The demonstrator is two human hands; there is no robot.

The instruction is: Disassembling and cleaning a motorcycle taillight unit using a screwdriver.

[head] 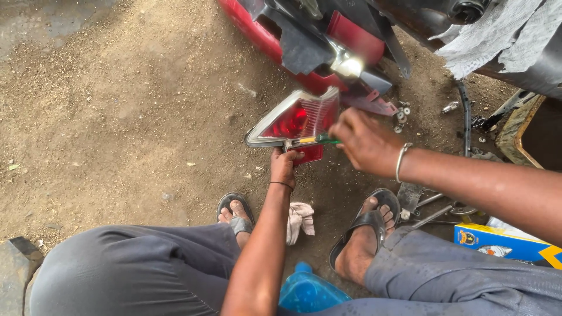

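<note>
The left hand grips the lower edge of a red and clear plastic tail-light unit with a silver rim, fingers closed around it from below. This hold keeps the unit upright and off the dirt ground, with its lens turned toward the camera. The right hand is closed around a green-handled screwdriver with a yellow band, whose shaft lies level and points left at the unit's lower edge. That level hold aligns the tip with what appears to be a fixing point there; the tip itself is hidden.

The unit sits just below the red bodywork of a vehicle, at the top edge of the view. Small bolts and washers lie on the ground beside the bodywork. A pale cloth rag lies between the sandalled feet, a blue plastic bottle stands at the bottom edge, and a blue and yellow cardboard box rests at the right edge.
</note>
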